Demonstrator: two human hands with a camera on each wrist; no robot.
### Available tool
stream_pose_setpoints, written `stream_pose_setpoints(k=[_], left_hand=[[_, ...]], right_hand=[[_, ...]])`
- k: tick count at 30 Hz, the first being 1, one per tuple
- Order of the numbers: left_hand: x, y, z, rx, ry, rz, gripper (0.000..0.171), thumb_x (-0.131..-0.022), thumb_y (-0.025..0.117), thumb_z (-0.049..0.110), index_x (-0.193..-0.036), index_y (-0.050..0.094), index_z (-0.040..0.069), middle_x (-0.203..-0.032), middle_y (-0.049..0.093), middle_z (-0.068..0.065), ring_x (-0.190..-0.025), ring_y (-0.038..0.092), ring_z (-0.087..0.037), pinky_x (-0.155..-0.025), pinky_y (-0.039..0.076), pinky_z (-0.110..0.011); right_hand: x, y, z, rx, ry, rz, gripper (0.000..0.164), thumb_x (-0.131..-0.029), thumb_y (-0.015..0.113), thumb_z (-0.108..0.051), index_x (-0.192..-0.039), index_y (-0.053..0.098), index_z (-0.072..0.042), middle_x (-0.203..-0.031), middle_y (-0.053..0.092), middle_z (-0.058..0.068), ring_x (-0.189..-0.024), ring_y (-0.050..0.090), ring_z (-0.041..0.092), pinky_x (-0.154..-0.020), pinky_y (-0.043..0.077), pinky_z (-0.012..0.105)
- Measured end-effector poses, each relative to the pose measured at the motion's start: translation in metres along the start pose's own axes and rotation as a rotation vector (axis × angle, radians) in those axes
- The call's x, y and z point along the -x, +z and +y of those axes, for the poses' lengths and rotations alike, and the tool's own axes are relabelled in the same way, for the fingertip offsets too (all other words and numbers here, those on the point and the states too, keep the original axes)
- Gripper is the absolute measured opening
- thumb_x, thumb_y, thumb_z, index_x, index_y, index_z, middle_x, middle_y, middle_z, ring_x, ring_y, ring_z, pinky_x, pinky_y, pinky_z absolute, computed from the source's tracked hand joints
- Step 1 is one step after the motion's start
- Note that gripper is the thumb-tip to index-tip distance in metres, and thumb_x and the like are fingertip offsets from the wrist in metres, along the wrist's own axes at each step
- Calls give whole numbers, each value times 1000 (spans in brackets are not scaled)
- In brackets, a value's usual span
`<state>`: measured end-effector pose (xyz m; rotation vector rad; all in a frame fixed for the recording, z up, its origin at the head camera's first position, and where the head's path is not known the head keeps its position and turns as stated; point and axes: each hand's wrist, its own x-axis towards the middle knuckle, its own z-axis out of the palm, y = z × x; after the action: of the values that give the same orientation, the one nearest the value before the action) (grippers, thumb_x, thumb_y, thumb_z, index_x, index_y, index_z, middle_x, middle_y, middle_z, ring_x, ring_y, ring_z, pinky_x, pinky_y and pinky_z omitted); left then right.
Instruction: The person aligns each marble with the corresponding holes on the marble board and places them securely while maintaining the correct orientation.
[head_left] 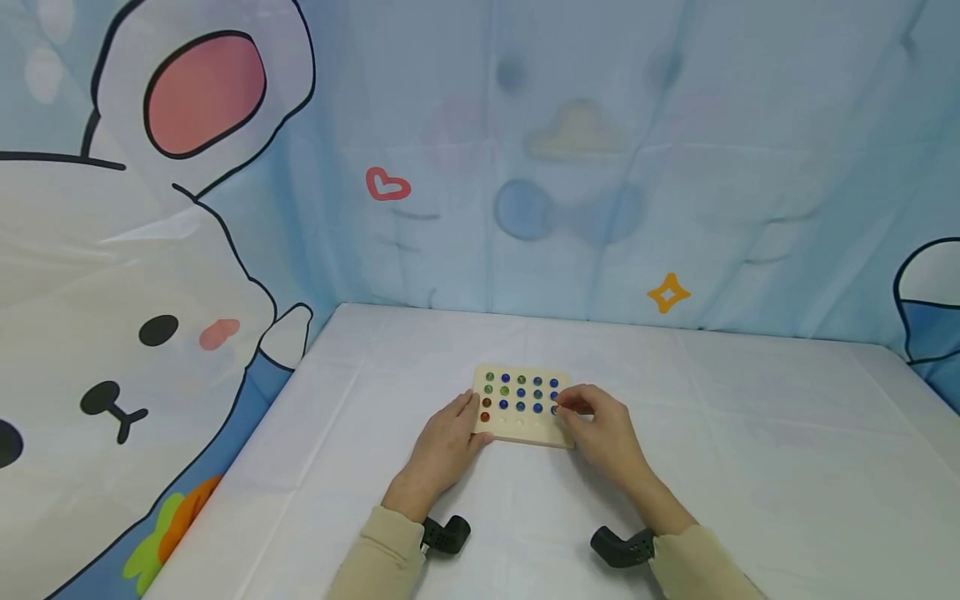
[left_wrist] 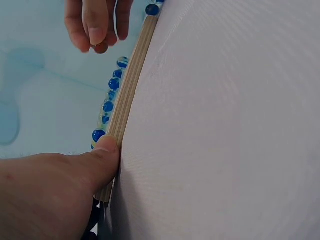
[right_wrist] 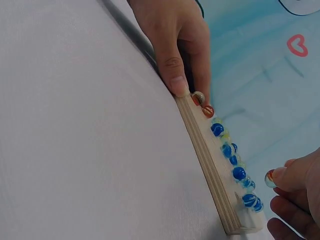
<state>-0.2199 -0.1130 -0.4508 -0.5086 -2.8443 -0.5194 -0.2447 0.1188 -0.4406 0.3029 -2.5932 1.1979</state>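
A pale wooden board (head_left: 536, 432) with rows of round hollows lies on the white-covered table. Glass marbles fill much of it: blue marbles (head_left: 521, 407), green marbles (head_left: 505, 390) and, at the left, red-brown marbles (head_left: 485, 417). Bare hollows show in the row nearest me. My left hand (head_left: 442, 446) grips the board's left end, its thumb against the near edge. Over the board's right side, my right hand (head_left: 603, 429) pinches a clear marble with an orange-red swirl (right_wrist: 270, 178) between thumb and finger. In the right wrist view that marble is apart from the board.
A white cloth (head_left: 750, 467) covers the table around the board. Behind the table hangs a light blue curtain (head_left: 450, 250) with cartoon prints. Each wrist wears a black device, one being the left wrist's camera mount (head_left: 447, 535).
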Motion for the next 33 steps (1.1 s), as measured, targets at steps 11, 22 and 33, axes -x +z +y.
stream_pose_setpoints(k=[11, 22, 33], left_hand=[[-1, 0, -1, -8, -6, -5, 64, -98, 61, 33, -146, 43, -5, -150, 46, -20, -137, 48, -31, -114, 43, -39], [-1, -3, 1, -1, -2, -13, 63, -98, 62, 32, -145, 44, -6, -149, 48, -22, -136, 50, -32, -113, 44, -40], [-2, 0, -2, -30, 24, 14, 62, -97, 63, 31, -143, 46, -7, -146, 50, -23, -133, 52, -33, -111, 46, -41]], right_hand=[[-2, 19, -16, -38, -81, -44, 13, -88, 71, 0, -100, 70, -6, -95, 70, 4, -87, 63, 14, -79, 56, 26], [-3, 34, -26, -58, -99, -80, 13, -87, 72, 0, -99, 71, -7, -93, 70, 3, -86, 61, 13, -77, 56, 24], [-6, 48, -30, -68, -88, -99, 13, -87, 73, 0, -96, 70, -8, -90, 69, 2, -81, 59, 12, -71, 53, 21]])
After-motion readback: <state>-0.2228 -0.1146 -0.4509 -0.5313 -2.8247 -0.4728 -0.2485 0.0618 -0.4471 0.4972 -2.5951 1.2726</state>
